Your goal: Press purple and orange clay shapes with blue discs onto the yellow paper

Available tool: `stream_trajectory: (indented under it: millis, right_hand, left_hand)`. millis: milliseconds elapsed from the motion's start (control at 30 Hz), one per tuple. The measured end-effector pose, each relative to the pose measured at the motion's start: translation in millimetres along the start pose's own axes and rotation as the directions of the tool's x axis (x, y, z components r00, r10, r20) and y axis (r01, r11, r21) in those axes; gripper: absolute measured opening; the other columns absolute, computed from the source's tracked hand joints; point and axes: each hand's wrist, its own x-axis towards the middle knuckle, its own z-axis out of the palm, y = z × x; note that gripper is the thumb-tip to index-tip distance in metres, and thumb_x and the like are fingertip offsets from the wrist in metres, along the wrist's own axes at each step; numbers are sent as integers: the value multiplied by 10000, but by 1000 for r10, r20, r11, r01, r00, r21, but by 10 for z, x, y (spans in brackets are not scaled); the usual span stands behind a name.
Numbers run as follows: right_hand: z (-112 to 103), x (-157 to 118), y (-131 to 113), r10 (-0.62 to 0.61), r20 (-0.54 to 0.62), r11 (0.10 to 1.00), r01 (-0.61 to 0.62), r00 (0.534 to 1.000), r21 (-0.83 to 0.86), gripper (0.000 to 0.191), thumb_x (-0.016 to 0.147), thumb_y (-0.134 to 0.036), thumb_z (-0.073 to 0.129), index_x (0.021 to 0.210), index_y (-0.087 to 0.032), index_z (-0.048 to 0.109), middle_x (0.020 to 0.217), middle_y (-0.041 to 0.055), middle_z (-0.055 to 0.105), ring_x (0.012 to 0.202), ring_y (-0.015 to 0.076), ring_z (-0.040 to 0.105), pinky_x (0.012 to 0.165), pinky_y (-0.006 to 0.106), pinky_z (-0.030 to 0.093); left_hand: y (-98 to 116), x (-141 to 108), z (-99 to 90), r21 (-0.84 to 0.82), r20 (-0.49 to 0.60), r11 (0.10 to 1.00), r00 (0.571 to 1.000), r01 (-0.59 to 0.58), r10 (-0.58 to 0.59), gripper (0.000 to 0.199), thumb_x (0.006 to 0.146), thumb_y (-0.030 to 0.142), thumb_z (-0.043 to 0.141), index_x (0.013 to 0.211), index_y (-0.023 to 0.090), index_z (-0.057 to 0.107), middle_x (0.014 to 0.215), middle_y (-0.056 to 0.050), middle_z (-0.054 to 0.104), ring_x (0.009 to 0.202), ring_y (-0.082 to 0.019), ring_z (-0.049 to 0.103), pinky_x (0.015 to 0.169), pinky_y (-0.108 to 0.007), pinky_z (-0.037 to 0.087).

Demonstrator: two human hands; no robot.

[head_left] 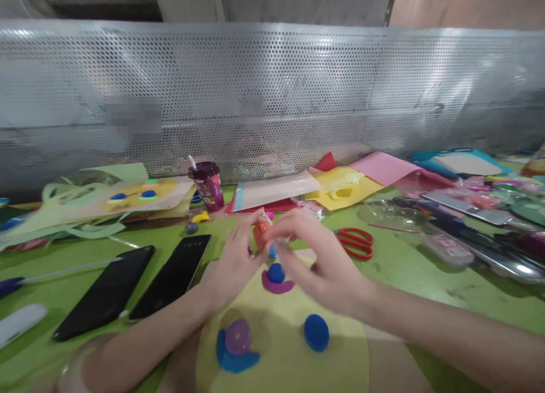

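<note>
Over the green counter [404, 268], at the middle of the view, we list the following:

- Left hand [232, 262]: raised above the yellow sheet [293, 359], fingers curled in on a small orange piece [260, 233]; we hold it at the fingertips.
- Right hand [323, 262]: meets the left hand from the other side, fingertips pinched toward the same orange piece; motion blur keeps us from telling whether it grips the piece or only touches it.
- Orange piece: held between our two hands, clear of the counter, above the far end of the yellow sheet. Its shape is too blurred to tell.
- Yellow sheet: flat on the counter under our forearms.
- Purple patch with blue ball [276, 276]: on the sheet, just below the hands.
- Blue disc [316, 332]: on the sheet, near the right wrist.
- Blue patch with purple disc [236, 347]: on the sheet, near the left forearm.
- Two black phones [170, 276]: side by side, left of the sheet.
- Red scissors [355, 242]: on the counter, right of the hands.
- Dark red cup [208, 184]: upright, behind the hands.
- Coloured paper sheets [340, 188]: piled along the perforated metal wall [298, 92].
</note>
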Motion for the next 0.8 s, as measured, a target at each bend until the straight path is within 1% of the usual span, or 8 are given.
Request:
stream_trajectory:
  millis: [67,200,300,400,500,667,733,800]
  right_hand:
    - [76,48,235,49,-91,991,-60,995,-116,89,819,-221,536,899,-186,553,906,65,587,909,219,534,808,405,469]
    - [209,13,540,4,-133,972,-35,991,-233,20,791,-200,584,774,-192,580,950,87,536,976,250,485,859,458,433]
    - [212,-46,602,-42,-175,946,-17,984,-323,122,841,-169,517,740,-185,584,1056,115,506,1058,271,442,860,468,435]
    - [177,-101,634,-152,-141,902,79,978,-424,116,852,-172,513,810,-202,617,1139,100,493,1090,284,412,880,483,418]
    - [154,-153,665,-269,-46,839,211,962,-502,140,841,-170,540,934,-234,624,1134,77,530,1058,272,440,883,461,417]
    - [145,-202,683,-365,52,751,327,930,-573,264,842,-118,520,1045,-265,602,1152,40,576,1059,243,477,913,430,400]
    - [151,-202,675,-371,80,737,346,925,-581,278,847,-106,503,1049,-268,603,1175,27,572,1068,237,477,929,431,386]
    - [164,-187,651,-350,90,744,335,932,-578,226,851,-162,520,1043,-236,614,1186,55,560,1079,260,463,922,452,390]
  left_hand:
    - [7,-10,9,-24,-17,999,1000,-23,22,449,798,267,549,1202,221,361,1174,-95,523,1125,-245,479,967,-448,366]
    - [70,-36,4,-74,-32,995,997,-65,63,272,791,218,551,1032,196,426,1119,-114,524,1061,-236,518,915,-441,413]
    - [174,-51,-50,-97,100,992,991,-79,89,163,766,269,606,897,218,526,1267,-93,412,1189,-244,421,966,-406,393]
    - [263,-63,-83,-219,234,970,971,107,-54,140,821,352,540,911,266,605,1380,-29,261,1282,-238,296,953,-369,429]
    - [269,-61,-49,-364,220,892,956,266,-195,212,866,394,463,891,277,637,1356,-16,307,1269,-219,323,900,-327,480]
    - [231,-34,8,-495,213,788,931,365,-297,172,836,292,518,768,219,658,1256,-56,446,1180,-225,446,941,-350,456]
    - [245,-30,-7,-501,217,777,924,382,-314,155,825,251,525,759,214,661,1243,-55,462,1161,-220,463,966,-360,431]
    - [269,-35,-34,-479,220,790,924,383,-314,156,828,251,525,777,218,668,1240,-53,455,1168,-216,448,1001,-368,390]
